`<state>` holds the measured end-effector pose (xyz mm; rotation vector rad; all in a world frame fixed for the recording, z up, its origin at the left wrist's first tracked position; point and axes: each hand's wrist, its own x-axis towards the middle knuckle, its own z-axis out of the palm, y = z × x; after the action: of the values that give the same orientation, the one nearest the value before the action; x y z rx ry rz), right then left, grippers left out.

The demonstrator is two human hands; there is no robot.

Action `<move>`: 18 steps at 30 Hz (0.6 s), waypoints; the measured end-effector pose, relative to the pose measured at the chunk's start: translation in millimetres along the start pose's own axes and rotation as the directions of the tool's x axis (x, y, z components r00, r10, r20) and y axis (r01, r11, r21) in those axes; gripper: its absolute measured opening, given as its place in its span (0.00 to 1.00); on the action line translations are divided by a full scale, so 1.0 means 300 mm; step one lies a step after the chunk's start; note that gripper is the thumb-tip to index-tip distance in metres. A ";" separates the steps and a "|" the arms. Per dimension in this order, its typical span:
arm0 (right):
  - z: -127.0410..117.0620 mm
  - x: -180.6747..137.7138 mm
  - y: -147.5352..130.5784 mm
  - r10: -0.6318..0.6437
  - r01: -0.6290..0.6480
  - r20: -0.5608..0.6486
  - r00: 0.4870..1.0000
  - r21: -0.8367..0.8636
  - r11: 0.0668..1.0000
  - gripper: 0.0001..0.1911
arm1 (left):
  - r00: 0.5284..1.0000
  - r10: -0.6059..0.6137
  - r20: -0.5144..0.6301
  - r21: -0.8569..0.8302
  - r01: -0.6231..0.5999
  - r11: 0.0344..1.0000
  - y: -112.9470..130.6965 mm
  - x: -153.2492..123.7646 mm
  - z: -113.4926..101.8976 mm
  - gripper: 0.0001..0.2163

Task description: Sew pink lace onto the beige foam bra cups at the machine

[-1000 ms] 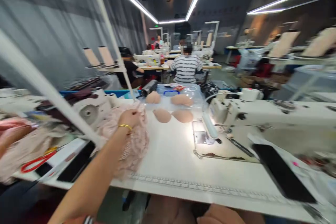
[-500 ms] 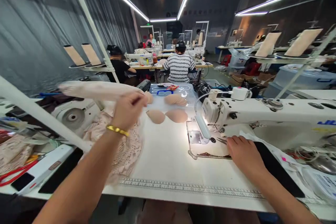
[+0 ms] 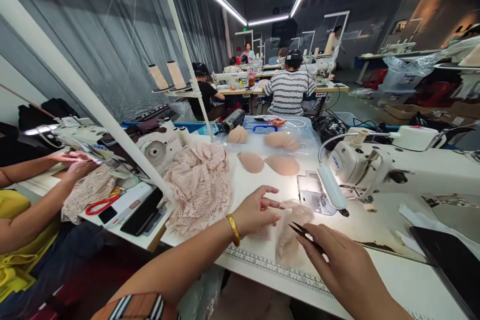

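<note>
My left hand [image 3: 258, 212], with a gold bracelet at the wrist, pinches the upper edge of a sheer pale beige fabric piece [image 3: 287, 245]. The fabric hangs loosely over the front of the white sewing table [image 3: 243, 250], above its printed ruler. In my right hand [image 3: 333, 255] are dark thread snips [image 3: 302, 231], their pointed tips apart and directed at the fabric near my left fingers. Two beige bra cups [image 3: 282, 165] lie side by side beyond my hands. A heap of pink lace [image 3: 202, 182] rests left of them.
At right stands a sewing machine [image 3: 360, 165] with a lit lamp [image 3: 332, 187]. A black phone [image 3: 450, 260] lies at the right edge. Stacked cups [image 3: 281, 140] sit on a clear plastic box [image 3: 307, 127]. At left, a co-worker's hands [image 3: 77, 162] work at another machine.
My left hand has brought the sheer fabric down from the upper left to the front of the table. My right hand has picked up the snips from beside the machine. The view has turned left.
</note>
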<state>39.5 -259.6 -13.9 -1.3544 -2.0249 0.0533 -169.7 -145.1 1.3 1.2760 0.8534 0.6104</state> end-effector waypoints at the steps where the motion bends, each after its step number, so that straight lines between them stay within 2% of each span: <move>1: -0.004 0.010 -0.011 -0.010 0.011 -0.023 1.000 0.003 1.000 0.09 | 0.999 0.026 -0.025 -0.011 -0.026 1.000 0.011 -0.006 -0.007 0.33; 3: -0.007 0.030 -0.022 -0.060 0.057 -0.066 0.996 -0.046 0.997 0.10 | 0.996 0.064 -0.056 -0.036 -0.066 0.997 0.034 -0.022 -0.017 0.34; 7: 0.028 0.073 -0.018 -0.213 0.165 -0.149 0.966 -0.285 0.944 0.09 | 0.997 0.070 -0.031 -0.036 -0.071 0.997 0.051 -0.057 -0.003 0.33; 10: 0.063 0.101 -0.025 -0.230 0.165 -0.148 0.962 -0.357 0.920 0.12 | 0.999 0.048 0.001 -0.035 -0.048 0.998 0.034 -0.067 0.024 0.32; 12: 0.067 0.106 -0.030 -0.214 0.162 -0.129 0.968 -0.327 0.931 0.13 | 0.999 0.034 0.033 -0.004 -0.034 0.999 0.029 -0.067 0.024 0.32; 14: 0.047 0.092 -0.013 -0.177 0.145 -0.114 0.978 -0.249 0.958 0.12 | 0.999 0.029 0.031 0.125 -0.033 0.992 0.046 -0.068 -0.008 0.30; 16: 0.007 0.056 0.040 -0.112 0.087 -0.113 0.987 -0.207 0.975 0.12 | 0.986 0.122 -0.110 0.389 -0.070 0.919 0.083 -0.075 -0.071 0.25; 17: -0.016 0.032 0.079 -0.064 0.032 -0.136 0.989 -0.229 0.973 0.12 | 0.946 0.244 -0.214 0.555 -0.088 0.827 0.106 -0.080 -0.109 0.22; 18: -0.040 0.004 0.124 -0.008 -0.033 -0.152 0.988 -0.265 0.964 0.14 | 0.866 0.411 -0.287 0.714 -0.093 0.694 0.125 -0.085 -0.144 0.19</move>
<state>75.9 -245.6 -18.8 -1.4864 -1.9451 -0.3203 -217.4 -133.4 40.4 2.0115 1.3589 0.8680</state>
